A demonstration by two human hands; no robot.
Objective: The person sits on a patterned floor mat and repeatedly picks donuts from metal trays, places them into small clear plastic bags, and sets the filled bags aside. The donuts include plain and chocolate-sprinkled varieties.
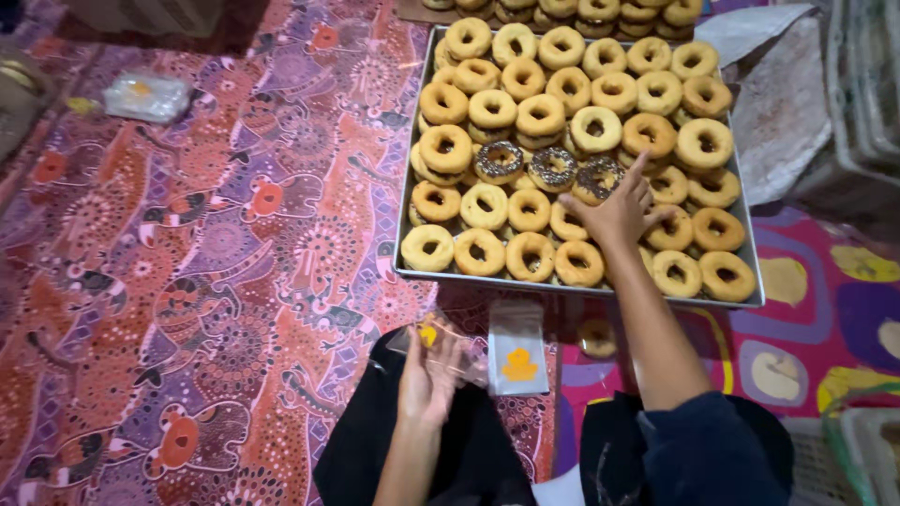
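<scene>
Picking looks like the step: right hand (621, 214) with fingers spread over a chocolate doughnut (597, 179) in the tray (405, 225), left hand (428, 375) pinching a clear bag (450, 349), which likely needs opening next.

A home floor: patterned fabric mat (216, 272) bearing a metal tray (405, 201) stacked with doughnuts (541, 114).

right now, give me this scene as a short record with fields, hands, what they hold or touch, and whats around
left hand: holds a clear plastic bag with a yellow mark, over the lap
right hand: reaches into the metal tray, fingers on a chocolate-sprinkled doughnut
tray contents: plain doughnuts in stacked rows, three sprinkled ones mid-tray
near the knees: another clear bag lying flat
floor: patterned purple and orange mat
top left: small plastic packet
</scene>
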